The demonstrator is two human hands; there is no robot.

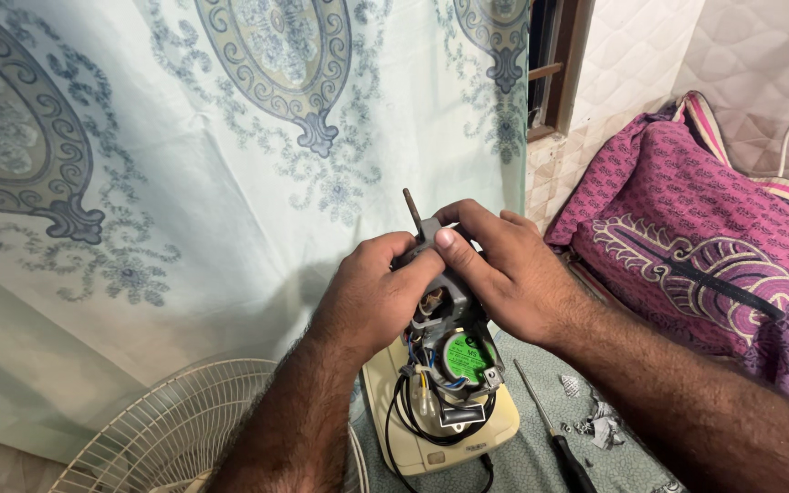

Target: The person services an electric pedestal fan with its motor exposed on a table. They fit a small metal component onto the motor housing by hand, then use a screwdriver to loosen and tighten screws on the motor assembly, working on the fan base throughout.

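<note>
Grey fan motor (449, 319) held upright at centre, above a cream housing (454, 429); long axis near vertical, shaft tip (411, 208) pointing up, slightly left. Left hand (367, 297) curled tight round the motor's upper left side. Right hand (499, 274) closed over the top, thumb pressed on the front. Screwdriver (550, 434) lying just right on the cloth; fan grille (166, 429) lower left.
</note>
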